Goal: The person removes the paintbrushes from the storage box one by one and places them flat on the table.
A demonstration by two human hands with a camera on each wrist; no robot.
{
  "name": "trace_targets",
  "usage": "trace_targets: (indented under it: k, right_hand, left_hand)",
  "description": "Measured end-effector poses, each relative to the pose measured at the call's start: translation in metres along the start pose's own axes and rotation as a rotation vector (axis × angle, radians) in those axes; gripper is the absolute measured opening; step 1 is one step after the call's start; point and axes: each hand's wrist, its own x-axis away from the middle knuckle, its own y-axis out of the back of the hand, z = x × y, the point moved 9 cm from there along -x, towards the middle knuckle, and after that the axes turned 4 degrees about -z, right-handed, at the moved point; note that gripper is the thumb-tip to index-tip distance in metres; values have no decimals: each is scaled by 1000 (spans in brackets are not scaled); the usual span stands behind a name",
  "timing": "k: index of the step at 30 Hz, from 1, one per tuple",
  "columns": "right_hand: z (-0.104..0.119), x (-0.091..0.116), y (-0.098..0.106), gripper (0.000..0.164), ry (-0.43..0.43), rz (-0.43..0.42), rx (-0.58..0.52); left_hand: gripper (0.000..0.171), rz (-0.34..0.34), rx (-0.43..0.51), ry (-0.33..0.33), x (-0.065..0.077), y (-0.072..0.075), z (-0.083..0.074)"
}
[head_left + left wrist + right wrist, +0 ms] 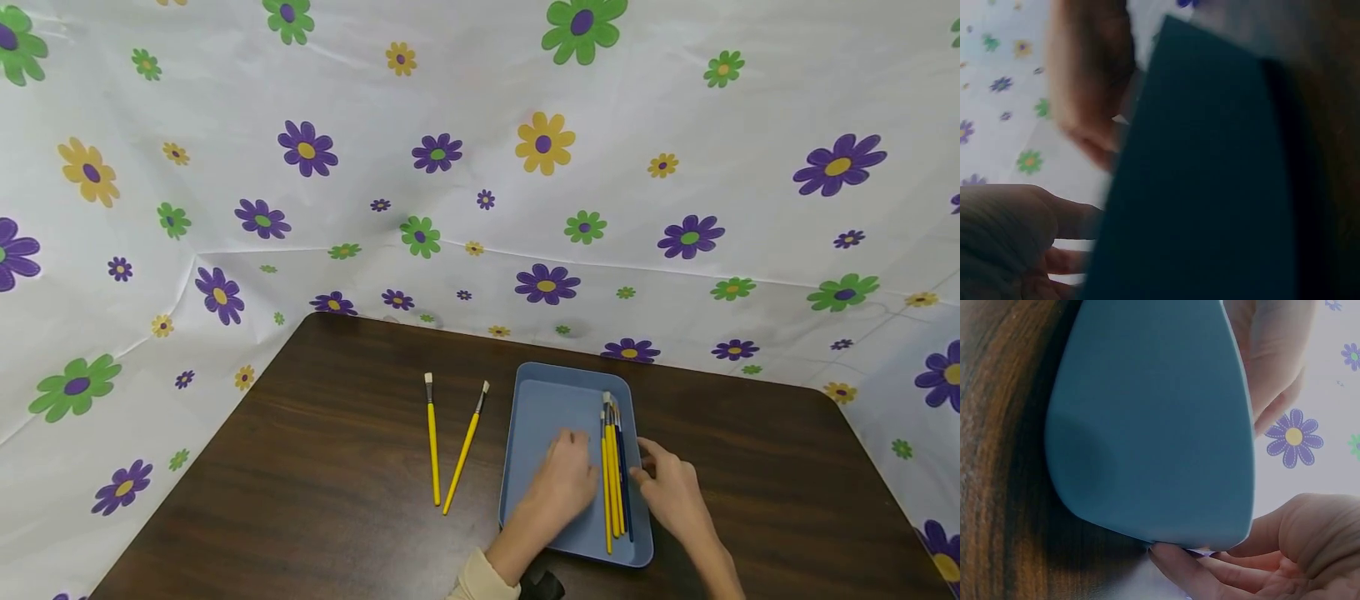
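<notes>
The left hand (566, 479) is positioned over the blue tray (551, 392), fingers curled, contents not determinable; the grouped yellow and blue brushes (613, 475) lie in the tray just to its right. The right hand (671, 492) contacts the tray's right-hand rim, thumb and forefinger apart. Two yellow brushes (432, 450) lie left of the left hand on the dark wood-grain counter (300, 450), backed by flower-patterned sheeting (465, 92).

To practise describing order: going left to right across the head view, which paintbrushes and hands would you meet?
Straighter loose paintbrush, slanted loose paintbrush, left hand, grouped paintbrushes, right hand.
</notes>
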Motion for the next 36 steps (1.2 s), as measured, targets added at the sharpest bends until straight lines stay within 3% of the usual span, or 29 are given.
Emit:
trace_targets:
  k: [3,6,12,36]
  right_hand:
    - [2,0,0,48,4,-4,-4]
    - [2,0,0,48,8,-7,-6]
    - [3,1,2,47,21,-17,-4]
    - [2,2,1,48,17,-14,-1]
  left_hand:
    - [40,51,-23,15,0,-15,-3]
    - [43,53,-3,19,-2,-20,-2]
    - [44,23,49,0,-5,-21,-1]
    - [41,6,151,-21,-7,-27,3]
